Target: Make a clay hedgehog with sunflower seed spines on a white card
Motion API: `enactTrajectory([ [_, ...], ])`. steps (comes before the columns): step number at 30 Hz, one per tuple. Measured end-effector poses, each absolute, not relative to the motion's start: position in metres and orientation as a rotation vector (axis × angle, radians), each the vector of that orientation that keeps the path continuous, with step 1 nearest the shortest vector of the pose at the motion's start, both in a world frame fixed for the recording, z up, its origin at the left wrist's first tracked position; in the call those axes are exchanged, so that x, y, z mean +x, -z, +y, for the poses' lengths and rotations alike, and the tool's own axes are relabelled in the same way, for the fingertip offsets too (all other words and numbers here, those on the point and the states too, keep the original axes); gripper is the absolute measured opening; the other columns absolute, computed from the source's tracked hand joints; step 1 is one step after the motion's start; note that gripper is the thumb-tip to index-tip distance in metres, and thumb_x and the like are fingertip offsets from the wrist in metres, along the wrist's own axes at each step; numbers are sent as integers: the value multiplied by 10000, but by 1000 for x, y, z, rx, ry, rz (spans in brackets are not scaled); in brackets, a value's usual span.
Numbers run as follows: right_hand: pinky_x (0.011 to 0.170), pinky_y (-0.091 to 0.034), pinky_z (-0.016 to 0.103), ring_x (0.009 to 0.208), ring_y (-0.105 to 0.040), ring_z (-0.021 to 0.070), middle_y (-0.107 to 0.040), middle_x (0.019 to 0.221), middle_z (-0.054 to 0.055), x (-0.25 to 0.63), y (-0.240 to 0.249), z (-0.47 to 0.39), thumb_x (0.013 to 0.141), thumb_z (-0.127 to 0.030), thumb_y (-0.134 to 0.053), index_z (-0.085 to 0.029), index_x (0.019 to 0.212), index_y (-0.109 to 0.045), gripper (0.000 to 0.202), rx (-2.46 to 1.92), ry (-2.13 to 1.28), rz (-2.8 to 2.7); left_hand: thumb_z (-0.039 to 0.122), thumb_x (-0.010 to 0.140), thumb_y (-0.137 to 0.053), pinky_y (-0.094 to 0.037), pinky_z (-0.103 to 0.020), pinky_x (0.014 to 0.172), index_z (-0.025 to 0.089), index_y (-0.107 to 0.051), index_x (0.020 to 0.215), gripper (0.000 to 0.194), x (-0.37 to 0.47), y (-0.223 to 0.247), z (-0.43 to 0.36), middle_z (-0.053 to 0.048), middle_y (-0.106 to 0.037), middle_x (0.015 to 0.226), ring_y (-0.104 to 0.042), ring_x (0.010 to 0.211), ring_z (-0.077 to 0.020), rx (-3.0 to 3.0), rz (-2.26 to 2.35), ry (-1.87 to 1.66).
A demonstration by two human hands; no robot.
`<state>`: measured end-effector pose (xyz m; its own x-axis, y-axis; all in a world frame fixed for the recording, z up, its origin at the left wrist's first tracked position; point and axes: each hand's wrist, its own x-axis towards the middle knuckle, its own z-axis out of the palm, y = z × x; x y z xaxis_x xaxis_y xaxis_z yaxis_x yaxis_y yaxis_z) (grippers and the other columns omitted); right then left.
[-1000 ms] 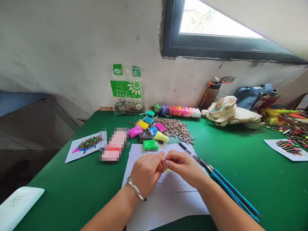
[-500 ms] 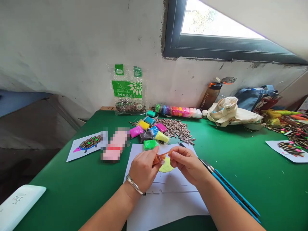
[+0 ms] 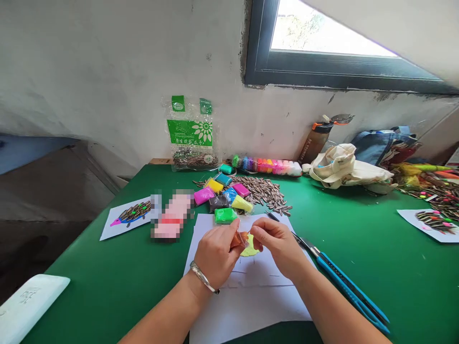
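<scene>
My left hand point(image 3: 219, 251) is closed round a small clear packet of orange-brown clay point(image 3: 243, 238), held above the paper. Beside it, the thumb and fingers of my right hand point(image 3: 274, 241) are pinched together at the packet's open side; a tiny bit of orange shows at the fingertips. Below both hands lie white paper sheets point(image 3: 247, 306), the top one bearing a flat yellow clay shape point(image 3: 250, 248) with short drawn lines under it. Just beyond the hands is a green clay packet point(image 3: 224, 215).
Coloured clay packets point(image 3: 204, 195) and sunflower seeds point(image 3: 263, 191) lie behind. A blue cutter point(image 3: 353, 291) is right of the paper. Hedgehog pictures lie left point(image 3: 131, 216) and right point(image 3: 432, 224). A seed bag point(image 3: 193, 138), bottle point(image 3: 315, 141) and cloth bag point(image 3: 344, 167) stand by the wall.
The orange strand stretched between the packet and my right fingers no longer shows. My right fingertips are slightly nearer the packet.
</scene>
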<state>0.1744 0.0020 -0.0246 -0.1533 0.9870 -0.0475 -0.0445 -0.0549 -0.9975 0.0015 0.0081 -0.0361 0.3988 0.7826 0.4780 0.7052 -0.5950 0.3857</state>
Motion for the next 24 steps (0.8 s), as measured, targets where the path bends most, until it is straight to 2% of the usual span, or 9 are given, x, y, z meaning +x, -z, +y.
enactTrajectory([
  [6, 600, -379, 248, 669, -470, 122, -508, 718, -1, 170, 19, -1, 801, -281, -583, -175, 676, -586, 164, -1239, -1038, -1523, 281, 903, -482, -468, -303, 657, 137, -531, 1211, 343, 2, 36, 8, -46, -649, 781, -583, 712, -184, 2529, 1329, -981],
  [10, 591, -395, 248, 661, -488, 122, -550, 758, 8, 168, 27, 1, 817, -259, -559, -189, 794, -614, 92, -1236, -1033, -1546, 258, 896, -481, -471, -301, 666, 138, -529, 1213, 343, 2, 37, 7, -52, -653, 799, -591, 728, -186, 2535, 1326, -964],
  [15, 594, -416, 246, 674, -512, 121, -561, 825, 27, 170, 34, 3, 849, -271, -535, -205, 926, -659, 161, -1162, -1035, -1579, 245, 881, -496, -472, -291, 651, 142, -519, 1224, 359, 1, 37, 8, -47, -651, 788, -593, 727, -185, 2535, 1329, -937],
  [19, 609, -416, 241, 698, -519, 125, -557, 797, 23, 174, 33, 2, 856, -262, -534, -205, 844, -670, 148, -1137, -1014, -1654, 256, 884, -500, -470, -295, 663, 141, -518, 1226, 362, 0, 38, 9, -48, -651, 795, -590, 727, -185, 2536, 1337, -931],
  [24, 591, -399, 229, 653, -487, 107, -534, 730, -5, 173, 30, 3, 859, -261, -527, -194, 775, -604, 132, -1186, -1019, -1650, 258, 886, -504, -466, -302, 659, 136, -528, 1216, 353, 1, 39, 9, -43, -647, 785, -581, 722, -186, 2519, 1329, -945],
])
